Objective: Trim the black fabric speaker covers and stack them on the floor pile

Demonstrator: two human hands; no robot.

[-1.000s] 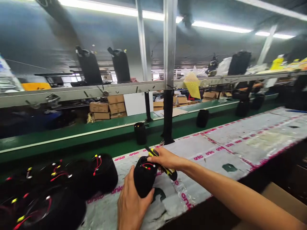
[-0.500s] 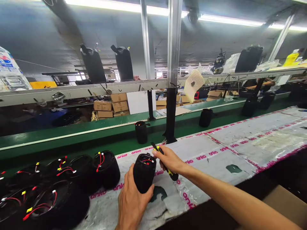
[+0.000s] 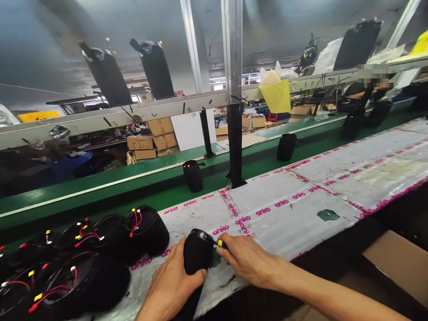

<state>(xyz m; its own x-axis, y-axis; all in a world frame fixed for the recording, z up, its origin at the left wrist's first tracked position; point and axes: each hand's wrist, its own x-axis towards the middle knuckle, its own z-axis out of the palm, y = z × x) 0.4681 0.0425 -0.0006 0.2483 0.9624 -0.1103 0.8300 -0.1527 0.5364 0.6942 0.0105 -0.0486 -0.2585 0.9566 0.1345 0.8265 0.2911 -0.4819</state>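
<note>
Black cylinder: tilted, at the table's near edge
Left hand: grip closed around the cylinder
Right hand: gripping a yellow-and-black tool, tip at the rim
Green conveyor: beyond the table's far edge

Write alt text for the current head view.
Left hand grips a black cylinder while the right hand holds a yellow-and-black tool at its rim. More black cylinders with red wires stand at left, beside a green conveyor.
</note>
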